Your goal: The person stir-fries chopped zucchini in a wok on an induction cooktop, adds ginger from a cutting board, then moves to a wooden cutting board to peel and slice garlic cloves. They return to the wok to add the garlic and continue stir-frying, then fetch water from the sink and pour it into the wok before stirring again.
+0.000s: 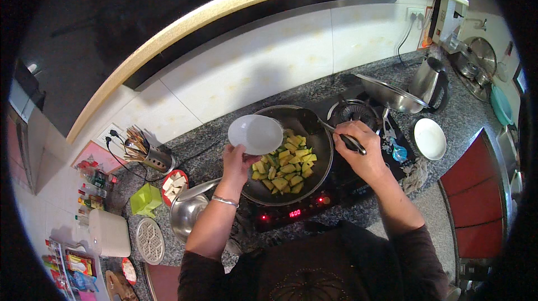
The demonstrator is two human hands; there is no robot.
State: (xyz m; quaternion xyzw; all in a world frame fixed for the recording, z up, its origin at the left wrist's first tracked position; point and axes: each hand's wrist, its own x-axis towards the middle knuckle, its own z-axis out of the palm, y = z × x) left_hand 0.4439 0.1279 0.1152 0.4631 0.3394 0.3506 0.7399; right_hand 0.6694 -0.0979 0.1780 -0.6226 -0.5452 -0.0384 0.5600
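Note:
My left hand grips the rim of a small white bowl, tilted above the left side of a dark wok. Chunks of green-skinned yellow squash lie in the wok. In my right hand is the black handle of a spatula, whose dark blade rests near the wok's far right wall. Under the wok, an induction cooktop shows lit red digits and red lights. The bowl hides part of the wok's left rim.
A gas burner and a tilted metal pan stand to the right, near a steel kettle and a white bowl. To the left are white pieces in a red dish, a steel bowl and a chopstick holder.

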